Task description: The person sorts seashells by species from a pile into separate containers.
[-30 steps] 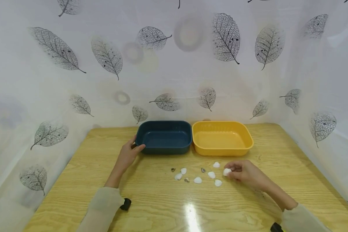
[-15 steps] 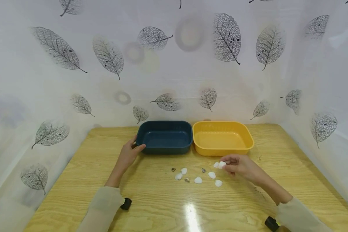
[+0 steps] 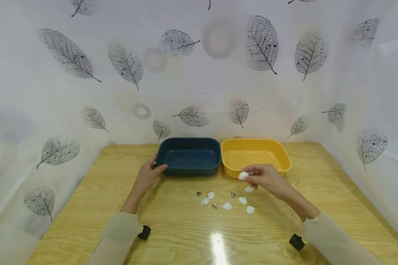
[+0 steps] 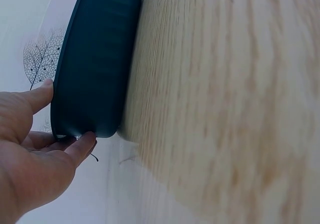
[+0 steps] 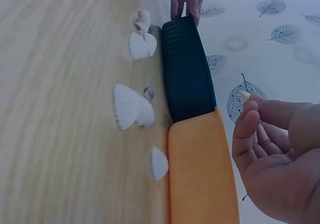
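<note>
A white seashell (image 3: 243,175) is pinched between the thumb and fingers of my right hand (image 3: 266,180), raised at the front rim of the yellow bin (image 3: 230,171). The right wrist view shows only a small pale bit of this shell (image 5: 245,95) past the fingertips. My left hand (image 3: 147,177) holds the left end of the dark blue bin (image 3: 189,172), thumb at the front and fingers around the side; the left wrist view shows the same grip on the bin (image 4: 95,59). Several white shells (image 3: 227,206) and a few small dark ones (image 3: 233,194) lie in front of the bins.
Both bins stand side by side at the back of the wooden table (image 3: 172,235), their visible floors bare. A leaf-printed cloth (image 3: 199,73) hangs behind and along the sides. One white shell (image 3: 248,188) lies just beneath the right hand. Black wrist cameras (image 3: 297,242) sit on both sleeves.
My right hand has lifted the white shell from the table's right side, moving left and up to the yellow bin's front rim. The left hand stays on the blue bin.
</note>
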Demonstrator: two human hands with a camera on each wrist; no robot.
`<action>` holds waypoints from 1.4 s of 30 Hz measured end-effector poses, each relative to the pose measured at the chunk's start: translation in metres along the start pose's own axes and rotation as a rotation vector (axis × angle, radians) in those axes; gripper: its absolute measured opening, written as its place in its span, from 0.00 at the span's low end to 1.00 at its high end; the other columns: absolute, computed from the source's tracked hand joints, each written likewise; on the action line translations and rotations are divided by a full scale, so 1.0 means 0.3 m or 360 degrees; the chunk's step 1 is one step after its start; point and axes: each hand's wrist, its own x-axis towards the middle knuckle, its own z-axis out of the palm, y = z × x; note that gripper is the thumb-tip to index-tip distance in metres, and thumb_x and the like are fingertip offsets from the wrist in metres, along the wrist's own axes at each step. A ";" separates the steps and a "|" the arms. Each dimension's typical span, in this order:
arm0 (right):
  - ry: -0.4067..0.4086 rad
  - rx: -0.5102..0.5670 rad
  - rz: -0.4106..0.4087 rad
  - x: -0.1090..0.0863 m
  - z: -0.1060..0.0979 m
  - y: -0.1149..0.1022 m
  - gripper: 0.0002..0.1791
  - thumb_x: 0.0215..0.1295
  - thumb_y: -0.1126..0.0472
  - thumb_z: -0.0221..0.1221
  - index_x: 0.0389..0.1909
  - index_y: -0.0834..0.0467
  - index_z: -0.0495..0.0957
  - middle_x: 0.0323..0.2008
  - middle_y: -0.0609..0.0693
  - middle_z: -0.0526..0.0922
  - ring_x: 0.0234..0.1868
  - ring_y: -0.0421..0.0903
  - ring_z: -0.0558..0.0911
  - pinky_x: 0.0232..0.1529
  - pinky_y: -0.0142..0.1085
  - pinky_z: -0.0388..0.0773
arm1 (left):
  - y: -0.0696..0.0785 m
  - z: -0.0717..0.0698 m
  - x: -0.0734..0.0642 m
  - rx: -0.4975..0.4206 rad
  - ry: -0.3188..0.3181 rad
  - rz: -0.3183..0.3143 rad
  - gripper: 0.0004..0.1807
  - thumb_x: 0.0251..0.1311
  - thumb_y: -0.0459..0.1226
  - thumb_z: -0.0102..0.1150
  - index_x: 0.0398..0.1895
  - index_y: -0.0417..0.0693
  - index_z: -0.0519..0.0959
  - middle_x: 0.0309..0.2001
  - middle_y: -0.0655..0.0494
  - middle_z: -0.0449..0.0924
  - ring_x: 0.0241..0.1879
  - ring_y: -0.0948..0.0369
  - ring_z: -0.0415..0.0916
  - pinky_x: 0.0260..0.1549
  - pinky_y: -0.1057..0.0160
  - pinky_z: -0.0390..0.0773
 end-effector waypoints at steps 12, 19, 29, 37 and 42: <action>0.0157 0.0065 0.0054 0.153 0.033 -0.074 0.21 0.71 0.58 0.66 0.58 0.68 0.80 0.39 0.64 0.84 0.34 0.52 0.81 0.41 0.43 0.85 | 0.002 0.007 0.002 0.0002 0.0002 -0.0021 0.42 0.77 0.41 0.57 0.82 0.36 0.47 0.80 0.35 0.48 0.75 0.39 0.59 0.66 0.41 0.71; 0.0168 0.0215 0.0077 0.245 0.066 -0.100 0.21 0.73 0.61 0.64 0.60 0.71 0.78 0.41 0.63 0.84 0.33 0.44 0.80 0.38 0.31 0.82 | -0.012 0.008 0.009 -0.0031 -0.0015 -0.0011 0.42 0.77 0.41 0.57 0.83 0.37 0.46 0.81 0.36 0.47 0.75 0.40 0.58 0.67 0.41 0.70; 0.0201 0.0376 0.0071 0.344 0.113 -0.125 0.20 0.74 0.69 0.61 0.63 0.73 0.76 0.47 0.63 0.84 0.32 0.44 0.80 0.33 0.28 0.80 | -0.015 0.008 0.015 -0.0008 0.0002 0.0015 0.42 0.77 0.41 0.57 0.82 0.35 0.46 0.81 0.36 0.47 0.75 0.40 0.59 0.67 0.42 0.70; 0.0223 0.0481 0.0089 0.405 0.141 -0.126 0.22 0.73 0.71 0.60 0.64 0.75 0.74 0.50 0.61 0.84 0.29 0.39 0.81 0.31 0.26 0.80 | -0.016 0.003 0.011 0.0033 0.0008 0.0010 0.43 0.77 0.42 0.58 0.82 0.35 0.46 0.80 0.35 0.47 0.75 0.39 0.58 0.66 0.42 0.71; 0.0244 0.0546 0.0133 0.433 0.151 -0.118 0.21 0.74 0.71 0.60 0.65 0.74 0.73 0.49 0.63 0.83 0.30 0.41 0.81 0.31 0.26 0.80 | -0.013 0.004 0.007 0.0036 0.0007 0.0009 0.43 0.76 0.42 0.58 0.82 0.35 0.47 0.80 0.34 0.49 0.74 0.39 0.60 0.66 0.42 0.71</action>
